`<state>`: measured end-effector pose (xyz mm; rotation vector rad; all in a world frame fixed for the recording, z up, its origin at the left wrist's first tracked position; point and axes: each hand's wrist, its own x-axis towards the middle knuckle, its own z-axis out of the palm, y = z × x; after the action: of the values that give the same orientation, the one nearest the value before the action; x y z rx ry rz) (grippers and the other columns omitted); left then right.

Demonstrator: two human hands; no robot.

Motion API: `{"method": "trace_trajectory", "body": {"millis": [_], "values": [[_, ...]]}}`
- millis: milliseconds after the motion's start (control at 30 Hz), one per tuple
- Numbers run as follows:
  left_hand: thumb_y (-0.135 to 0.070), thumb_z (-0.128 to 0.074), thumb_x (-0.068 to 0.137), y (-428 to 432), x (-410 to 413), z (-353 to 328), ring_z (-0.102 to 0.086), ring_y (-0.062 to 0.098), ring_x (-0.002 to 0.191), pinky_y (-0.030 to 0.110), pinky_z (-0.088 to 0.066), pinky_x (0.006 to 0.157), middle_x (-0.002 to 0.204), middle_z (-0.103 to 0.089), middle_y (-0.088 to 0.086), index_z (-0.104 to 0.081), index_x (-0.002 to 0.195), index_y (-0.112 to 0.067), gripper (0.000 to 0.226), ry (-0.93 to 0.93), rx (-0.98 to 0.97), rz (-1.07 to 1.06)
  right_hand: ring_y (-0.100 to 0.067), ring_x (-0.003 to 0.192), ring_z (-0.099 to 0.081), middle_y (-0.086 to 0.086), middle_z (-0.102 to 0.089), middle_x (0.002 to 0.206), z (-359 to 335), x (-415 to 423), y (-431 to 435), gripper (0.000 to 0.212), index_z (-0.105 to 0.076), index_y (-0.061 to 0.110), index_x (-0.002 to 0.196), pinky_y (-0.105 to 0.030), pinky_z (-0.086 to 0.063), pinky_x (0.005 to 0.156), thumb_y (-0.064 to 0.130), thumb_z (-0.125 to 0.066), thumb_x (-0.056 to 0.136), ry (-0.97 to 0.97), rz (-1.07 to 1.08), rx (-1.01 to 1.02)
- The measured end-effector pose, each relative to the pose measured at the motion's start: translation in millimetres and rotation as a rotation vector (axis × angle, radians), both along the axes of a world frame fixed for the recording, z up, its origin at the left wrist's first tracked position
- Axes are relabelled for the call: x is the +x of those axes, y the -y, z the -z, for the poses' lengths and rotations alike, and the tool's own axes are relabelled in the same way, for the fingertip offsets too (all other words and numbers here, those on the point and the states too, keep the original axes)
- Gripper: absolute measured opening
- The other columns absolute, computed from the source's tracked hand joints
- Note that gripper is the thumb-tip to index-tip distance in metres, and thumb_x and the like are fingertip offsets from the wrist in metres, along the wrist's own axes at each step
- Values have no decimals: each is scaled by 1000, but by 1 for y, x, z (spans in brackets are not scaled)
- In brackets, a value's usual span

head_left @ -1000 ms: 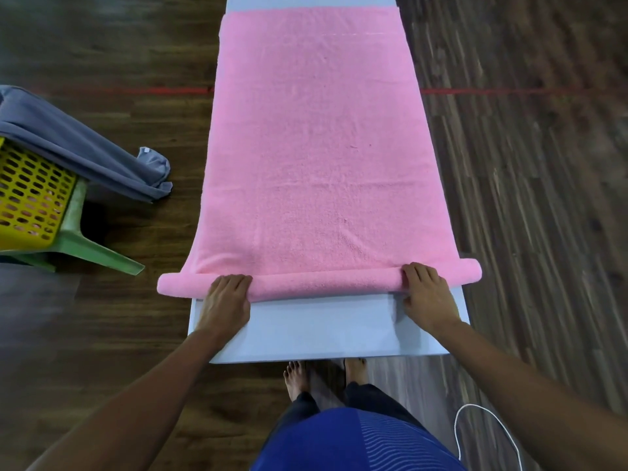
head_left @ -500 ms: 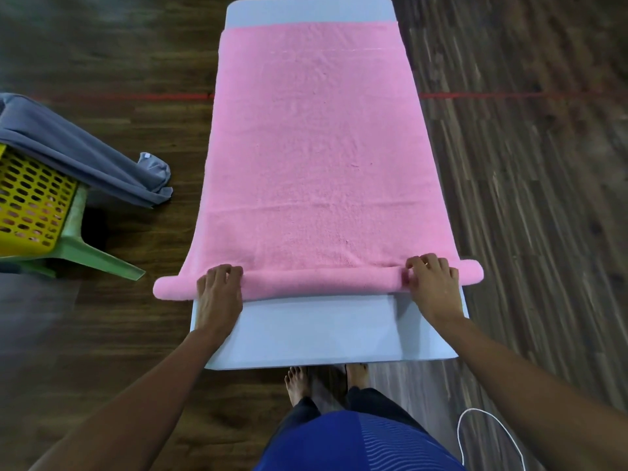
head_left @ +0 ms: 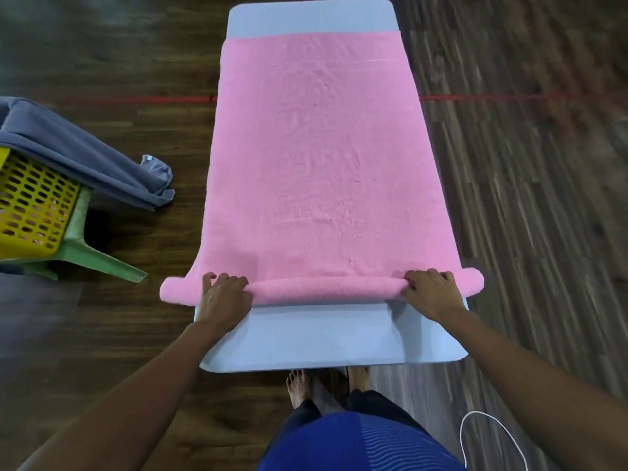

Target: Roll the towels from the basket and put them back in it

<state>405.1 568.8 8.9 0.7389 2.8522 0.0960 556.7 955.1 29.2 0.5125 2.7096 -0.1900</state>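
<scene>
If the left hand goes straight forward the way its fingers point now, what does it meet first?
Most likely the rolled edge of the pink terry towel, which the left hand grips; beyond it only the towel's flat part on the pale blue table.

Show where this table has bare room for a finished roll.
Free: the near strip of the pale blue-grey rectangular table, between the rolled edge of the pink terry towel and the table's front edge, and a narrower strip beyond the towel's far hem. Crowded: the roll, where the left hand and right hand grip it.
</scene>
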Motion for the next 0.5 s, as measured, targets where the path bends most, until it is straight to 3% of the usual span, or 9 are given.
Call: {"method": "trace_trajectory", "body": {"millis": [67,167,233,367,433,500], "values": [[-18,-53,89,3,-3,2,-60,27,93,50,-27,103,95,-68,4,-66,96,-14,15,1,25,-34,-29,99,-53,-4,-64,103,1,-1,-3,23,-62,21,106,-41,-34,87,27,-55,85,-27,56,16],[-7,-62,85,3,-1,5,-57,30,94,50,-38,94,102,-65,9,-64,100,-11,15,-96,116,-55,-34,85,-53,-9,-61,95,13,8,-2,23,-65,13,96,-41,-39,74,9,-71,74,-301,45,83],[-1,-64,83,1,5,4,-59,31,90,48,-44,87,98,-67,12,-66,97,-7,15,-98,160,-38,-33,81,-55,-8,-61,93,18,17,0,28,-64,10,93,-39,-40,69,-2,-71,69,-355,-19,46],[1,-75,67,0,23,6,-60,36,100,52,-47,95,108,-66,18,-63,112,1,47,-37,145,10,-33,113,-57,-11,-62,122,25,29,2,60,-60,6,120,-48,-43,99,2,-73,62,-249,-36,7],[2,-76,66,1,27,8,-59,38,105,54,-42,100,114,-64,19,-60,118,2,54,-17,123,14,-32,117,-56,-10,-63,123,28,27,2,56,-59,8,122,-49,-38,106,4,-72,67,-228,-28,19],[2,-75,70,0,23,6,-62,37,101,54,-45,98,110,-67,18,-64,113,1,44,2,135,-22,-31,105,-59,-7,-68,109,24,17,0,38,-64,13,112,-45,-36,103,9,-66,74,-241,-9,45]]}}
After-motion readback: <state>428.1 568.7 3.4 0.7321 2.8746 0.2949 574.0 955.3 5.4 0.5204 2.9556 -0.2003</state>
